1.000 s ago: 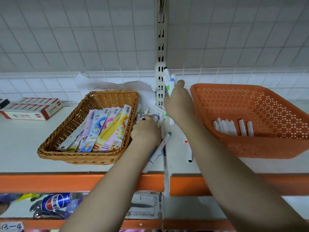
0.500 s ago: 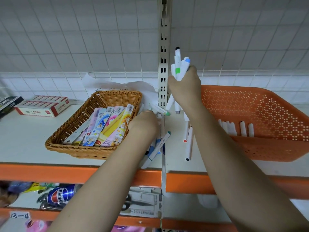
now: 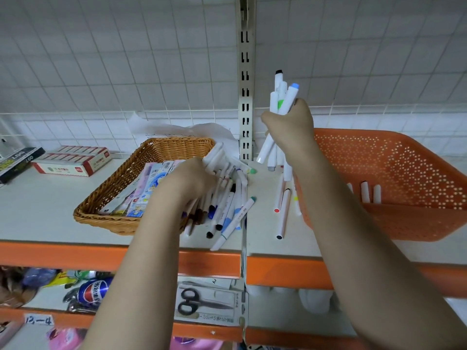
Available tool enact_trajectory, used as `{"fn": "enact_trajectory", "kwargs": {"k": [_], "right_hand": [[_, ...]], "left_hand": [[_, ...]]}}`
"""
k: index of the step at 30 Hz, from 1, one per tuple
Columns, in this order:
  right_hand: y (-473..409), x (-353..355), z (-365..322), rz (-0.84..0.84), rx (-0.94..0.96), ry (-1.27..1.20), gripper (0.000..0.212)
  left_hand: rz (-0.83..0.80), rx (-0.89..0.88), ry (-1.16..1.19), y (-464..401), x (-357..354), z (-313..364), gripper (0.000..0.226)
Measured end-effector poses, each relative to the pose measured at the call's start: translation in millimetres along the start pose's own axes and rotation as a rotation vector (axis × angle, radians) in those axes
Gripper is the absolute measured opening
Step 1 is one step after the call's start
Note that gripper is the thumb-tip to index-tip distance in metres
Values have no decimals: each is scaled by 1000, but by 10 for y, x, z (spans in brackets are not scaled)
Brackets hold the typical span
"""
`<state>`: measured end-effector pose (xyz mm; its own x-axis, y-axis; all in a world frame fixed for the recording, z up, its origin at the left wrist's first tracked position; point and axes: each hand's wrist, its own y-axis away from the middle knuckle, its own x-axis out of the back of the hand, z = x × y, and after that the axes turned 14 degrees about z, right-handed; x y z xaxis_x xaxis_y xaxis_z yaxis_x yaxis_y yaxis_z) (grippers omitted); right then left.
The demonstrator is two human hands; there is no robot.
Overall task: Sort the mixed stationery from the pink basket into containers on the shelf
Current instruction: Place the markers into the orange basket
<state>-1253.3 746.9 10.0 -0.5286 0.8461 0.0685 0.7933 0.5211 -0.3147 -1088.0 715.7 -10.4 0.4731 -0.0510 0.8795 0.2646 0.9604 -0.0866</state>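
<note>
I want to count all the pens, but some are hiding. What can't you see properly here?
Head view only:
- Left hand covers part of the loose markers on the shelf.
- Right hand hides the middle of its marker bundle.
- Orange basket wall hides most of the markers inside.
- Print on the red boxes is too small.

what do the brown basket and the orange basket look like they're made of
Brown basket: woven wicker or rattan by the look, with interlaced strands and a braided rim, matte to slightly glossy. It could be an imitation. Orange basket: moulded plastic, smooth, one solid colour, with walls pierced by regular small holes.
</note>
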Motion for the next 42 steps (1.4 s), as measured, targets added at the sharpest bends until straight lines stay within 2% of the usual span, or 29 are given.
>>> {"fn": "enact_trajectory", "kwargs": {"k": [2, 5, 8, 11, 14, 16, 19, 23, 26, 30, 33, 36, 40, 42], "right_hand": [[3, 48, -23, -30, -58, -42, 12], [-15, 180, -55, -81, -180, -103, 8], [-50, 384, -55, -137, -291, -143, 12], [-74, 656, -48, -215, -286, -148, 12], [-101, 922, -20, -277, -264, -244, 5], [-141, 1067, 17, -235, -218, -272, 5], [-254, 1259, 97, -143, -234, -335, 20], [-357, 1469, 196, -92, -252, -299, 41], [-446, 1599, 238, -95, -275, -298, 26], [-581, 1732, 277, -72, -234, -139, 37], [-666, 1812, 239, -27, -292, -259, 15], [-712, 1854, 182, -210, -432, -473, 12], [-697, 1840, 27, -540, -530, -458, 32], [-695, 1842, -58, -648, -540, -430, 30]], "left_hand": [[42, 17, 194, -3, -28, 35, 28], [35, 40, 644, 13, -74, 183, 26], [-61, 60, 1025, 62, -118, 439, 22], [-199, 68, 1188, 102, -154, 722, 23], [-280, 66, 1229, 136, -231, 957, 17], [-320, 10, 1233, 164, -322, 1098, 14], [-365, -92, 1148, 227, -470, 1322, 16], [-292, -165, 1010, 284, -576, 1562, 23], [-279, -178, 999, 313, -625, 1639, 20], [-291, -153, 964, 311, -656, 1637, 22], [-300, -117, 950, 288, -623, 1608, 32], [-270, -134, 914, 260, -583, 1591, 32], [-284, -155, 844, 230, -532, 1598, 28], [-282, -152, 817, 208, -510, 1602, 25]]}}
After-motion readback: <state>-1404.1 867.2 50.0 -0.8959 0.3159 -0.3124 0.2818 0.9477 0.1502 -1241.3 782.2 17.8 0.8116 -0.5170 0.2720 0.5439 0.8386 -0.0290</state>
